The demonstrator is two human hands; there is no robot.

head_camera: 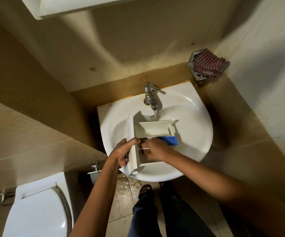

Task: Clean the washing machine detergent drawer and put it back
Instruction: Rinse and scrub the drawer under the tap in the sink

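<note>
Left hand (123,152) grips the front panel of the drawer (155,129), holding it in the sink (198,134). Right hand (155,149), fingers curled, pinches a thin white tool (145,148) inside the near compartment; it is blurred, so probably scrubbing. Tap (151,98) runs just behind. Judged mid-clean: rinsing and refitting remain.
</note>
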